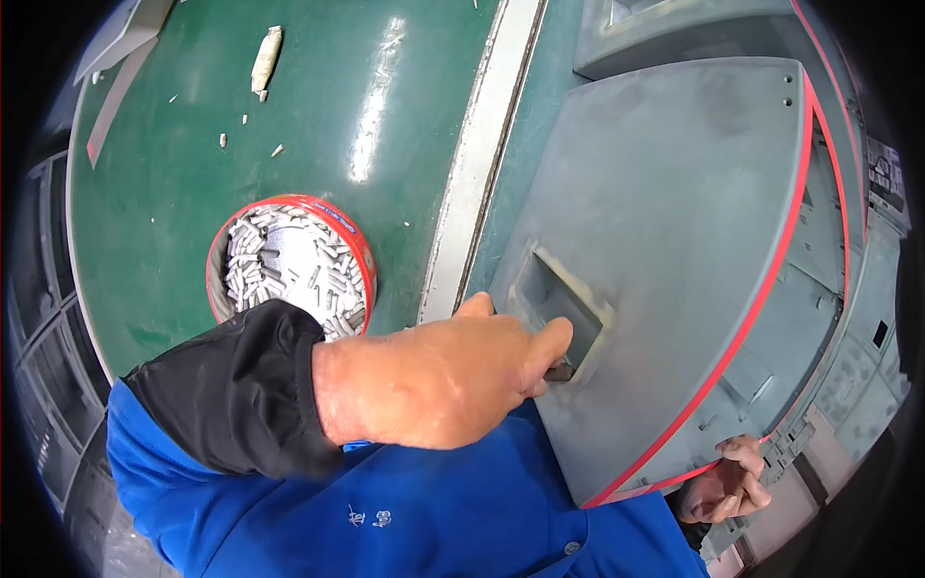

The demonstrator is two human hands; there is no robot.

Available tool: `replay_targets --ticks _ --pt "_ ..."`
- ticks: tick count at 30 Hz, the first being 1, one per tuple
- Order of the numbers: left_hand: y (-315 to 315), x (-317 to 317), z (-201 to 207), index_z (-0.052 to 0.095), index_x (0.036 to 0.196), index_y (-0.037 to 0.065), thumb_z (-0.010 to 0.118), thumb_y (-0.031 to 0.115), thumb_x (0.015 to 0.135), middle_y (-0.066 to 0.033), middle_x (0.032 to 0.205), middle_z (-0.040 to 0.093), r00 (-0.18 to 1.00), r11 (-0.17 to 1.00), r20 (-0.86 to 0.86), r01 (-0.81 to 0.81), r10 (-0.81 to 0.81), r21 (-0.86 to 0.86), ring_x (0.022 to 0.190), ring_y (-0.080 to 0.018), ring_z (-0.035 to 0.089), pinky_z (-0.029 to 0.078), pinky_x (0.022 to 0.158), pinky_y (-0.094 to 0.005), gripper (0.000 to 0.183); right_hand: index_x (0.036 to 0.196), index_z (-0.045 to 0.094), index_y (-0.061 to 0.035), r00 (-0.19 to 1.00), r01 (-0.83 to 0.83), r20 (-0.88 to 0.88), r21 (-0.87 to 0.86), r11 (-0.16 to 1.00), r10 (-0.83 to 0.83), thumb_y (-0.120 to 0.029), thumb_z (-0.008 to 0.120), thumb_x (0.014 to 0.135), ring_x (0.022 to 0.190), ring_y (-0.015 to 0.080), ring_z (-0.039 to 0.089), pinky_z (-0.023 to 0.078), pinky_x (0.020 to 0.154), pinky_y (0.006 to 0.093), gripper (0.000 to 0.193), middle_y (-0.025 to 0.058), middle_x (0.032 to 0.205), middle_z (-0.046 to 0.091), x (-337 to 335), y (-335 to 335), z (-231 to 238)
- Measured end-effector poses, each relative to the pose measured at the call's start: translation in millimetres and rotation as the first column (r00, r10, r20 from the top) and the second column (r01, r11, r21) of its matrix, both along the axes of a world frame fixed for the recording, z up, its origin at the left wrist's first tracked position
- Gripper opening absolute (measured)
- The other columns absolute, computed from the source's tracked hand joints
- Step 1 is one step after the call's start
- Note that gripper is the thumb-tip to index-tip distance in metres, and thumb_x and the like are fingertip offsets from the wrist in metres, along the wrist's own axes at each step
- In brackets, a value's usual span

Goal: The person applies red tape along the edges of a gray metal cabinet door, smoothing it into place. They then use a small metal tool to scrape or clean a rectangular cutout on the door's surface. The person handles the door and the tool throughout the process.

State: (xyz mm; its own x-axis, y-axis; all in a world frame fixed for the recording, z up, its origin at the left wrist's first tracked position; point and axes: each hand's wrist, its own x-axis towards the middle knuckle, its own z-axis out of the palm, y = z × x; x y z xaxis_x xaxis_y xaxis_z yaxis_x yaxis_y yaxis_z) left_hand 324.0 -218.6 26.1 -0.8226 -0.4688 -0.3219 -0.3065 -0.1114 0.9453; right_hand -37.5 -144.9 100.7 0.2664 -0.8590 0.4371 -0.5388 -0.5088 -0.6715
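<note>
A large grey curved panel [674,173] with a red edge leans in front of me, a rectangular opening [567,306] with a pale, roughened rim cut in it. My left hand [443,376] is closed at the near side of that opening. A short dark, metallic tip [560,372] shows beneath its fingers; the rest of that tool is hidden in the grip. At the panel's lower right, my right hand [734,482] is curled over the red edge and holds it.
Left of the panel lies a green tabletop [318,135] with a pale strip [472,164] along it. A round red-rimmed tub [364,250] holds many small white cylindrical pieces. A wrapped off-white bundle [266,60] and scattered bits lie farther off. More grey panels [694,39] stand behind.
</note>
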Motion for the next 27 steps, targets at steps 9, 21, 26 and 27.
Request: replay_targets --ticks 9,21,26,27 --pt "-1.1 -0.7 6.8 0.036 0.095 0.004 0.042 0.009 0.095 -0.0169 0.082 0.054 0.999 0.997 0.032 0.034 -0.036 0.071 0.08 -0.0368 0.05 0.031 0.081 -0.0401 0.008 0.111 0.039 -0.0098 1.0 0.012 0.028 -0.01 1.0 -0.012 -0.028 0.036 0.088 0.067 0.0248 0.044 0.037 0.062 0.0388 0.029 0.0192 0.084 0.055 2.9 0.5 -1.9" --pt "-6.8 -0.4 28.1 0.044 0.093 0.003 0.053 0.0 0.076 -0.0111 0.084 0.048 0.982 0.865 0.186 0.086 0.008 -0.494 0.082 -0.0259 0.047 0.034 0.075 -0.0342 0.019 0.099 0.035 -0.0101 0.998 0.048 0.038 -0.033 0.998 -0.047 -0.031 0.038 0.09 0.067 0.0247 0.045 0.038 0.063 0.0382 0.023 0.0189 0.08 0.054 3.7 -0.6 -4.4" --pt "10.8 4.7 5.0 0.045 0.098 0.0 0.052 -0.002 0.074 -0.0108 0.09 0.049 0.966 0.718 0.218 0.053 0.139 -0.694 0.083 -0.0254 0.045 0.034 0.072 -0.0345 0.025 0.095 0.034 -0.009 0.996 0.052 0.071 -0.061 0.997 -0.047 -0.03 0.038 0.089 0.067 0.0241 0.045 0.038 0.063 0.0377 0.022 0.0188 0.08 0.054 7.6 0.8 -6.0" --pt "16.1 4.1 -0.2 0.045 0.099 -0.001 0.052 -0.002 0.075 -0.0109 0.091 0.049 0.951 0.652 0.264 0.099 0.16 -0.751 0.083 -0.0254 0.044 0.033 0.071 -0.0348 0.025 0.095 0.034 -0.0086 0.997 0.044 0.072 -0.061 0.997 -0.04 -0.029 0.038 0.089 0.066 0.0241 0.045 0.038 0.063 0.0376 0.022 0.0191 0.08 0.054 8.9 -0.3 -5.0"
